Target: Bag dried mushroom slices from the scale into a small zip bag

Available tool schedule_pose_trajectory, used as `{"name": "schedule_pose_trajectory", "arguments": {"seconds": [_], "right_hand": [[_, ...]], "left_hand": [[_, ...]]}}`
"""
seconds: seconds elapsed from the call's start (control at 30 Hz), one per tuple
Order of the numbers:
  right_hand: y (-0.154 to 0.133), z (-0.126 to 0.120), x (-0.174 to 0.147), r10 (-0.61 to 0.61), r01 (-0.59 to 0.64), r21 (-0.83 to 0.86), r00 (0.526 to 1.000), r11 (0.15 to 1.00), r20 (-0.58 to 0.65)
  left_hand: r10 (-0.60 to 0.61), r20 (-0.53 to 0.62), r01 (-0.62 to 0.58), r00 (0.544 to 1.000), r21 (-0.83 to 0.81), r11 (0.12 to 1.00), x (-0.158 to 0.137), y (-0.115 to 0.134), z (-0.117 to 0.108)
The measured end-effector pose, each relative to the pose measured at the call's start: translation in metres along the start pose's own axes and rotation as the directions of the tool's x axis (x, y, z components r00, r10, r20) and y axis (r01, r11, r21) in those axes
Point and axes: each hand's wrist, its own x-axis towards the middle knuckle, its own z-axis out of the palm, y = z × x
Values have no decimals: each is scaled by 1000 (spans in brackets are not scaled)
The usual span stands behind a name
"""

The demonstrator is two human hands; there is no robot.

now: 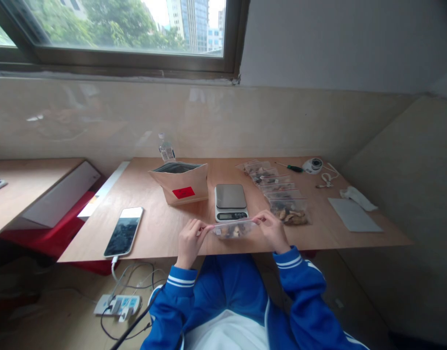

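Note:
My left hand (189,239) and my right hand (272,228) each pinch one end of the top edge of a small clear zip bag (233,229) filled with brown dried pieces. I hold the bag just above the near edge of the wooden table (153,228), in front of a small digital kitchen scale (230,201). A row of several filled clear bags (277,190) lies to the right of the scale. An open kraft paper pouch (181,182) with a red label stands to the scale's left.
A smartphone (123,231) on a charging cable lies at the left front. A water bottle (166,150) stands behind the pouch. A green screwdriver (291,167), a round white device (313,165), a white sheet (354,214) and a power strip (117,305) on the floor are around.

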Motion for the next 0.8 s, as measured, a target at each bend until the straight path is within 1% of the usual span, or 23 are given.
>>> {"name": "schedule_pose_trajectory", "arguments": {"seconds": [0.07,0.1,0.13,0.2,0.23,0.3,0.37,0.4,0.43,0.47,0.5,0.53,0.57,0.6,0.63,0.67,0.7,0.73,0.77,0.8], "right_hand": [[-5,-20,5,98,-87,92,987,992,-127],[-7,-35,9,152,-125,141,968,982,-202],[-11,-52,15,209,-158,192,935,969,-287],[-17,-92,29,270,-162,258,841,953,-470],[-19,-115,35,276,-140,272,777,952,-566],[-19,-160,45,269,-123,252,658,960,-704],[-7,-194,50,244,-156,188,638,970,-731],[3,-204,50,253,-194,167,642,967,-724],[16,-209,49,273,-253,135,657,958,-703],[31,-208,47,299,-330,90,664,940,-686],[47,-202,43,328,-418,25,673,908,-663],[63,-191,38,352,-526,-72,659,848,-665],[79,-176,31,365,-570,-111,652,814,-664],[92,-160,23,357,-592,-140,640,794,-680],[103,-144,14,322,-610,-189,626,769,-710],[111,-128,5,225,-620,-311,634,720,-740],[117,-113,-4,121,-582,-430,679,690,-724],[121,-100,-12,38,-522,-515,727,680,-686],[123,-89,-20,-4,-457,-572,779,682,-627],[125,-80,-26,-21,-396,-612,828,685,-560]], "left_hand": [[-32,13,32,999,-40,999,2,6,3],[-64,16,65,998,-58,996,2,7,5],[-100,16,101,995,-72,992,2,7,5],[-157,20,158,987,-85,984,-1,6,7],[-174,26,175,984,-87,981,-4,5,7],[-197,35,200,980,-92,976,-11,2,8],[-225,39,228,973,-104,968,-19,1,9],[-240,39,243,970,-111,964,-22,0,10],[-252,37,255,967,-119,960,-24,1,10],[-261,36,264,965,-126,956,-26,1,10],[-268,36,270,963,-132,954,-26,1,10],[-274,35,276,961,-138,951,-27,1,10],[-280,33,282,959,-142,949,-26,0,9],[-288,34,290,957,-144,946,-26,-1,8],[-297,34,299,954,-144,943,-26,-2,7],[-312,33,313,950,-142,939,-26,-3,6],[-331,29,332,943,-141,933,-27,-5,5],[-353,22,353,935,-140,925,-28,-7,4],[-375,15,373,927,-141,917,-30,-8,3],[-396,5,393,918,-144,908,-31,-10,3]]}}
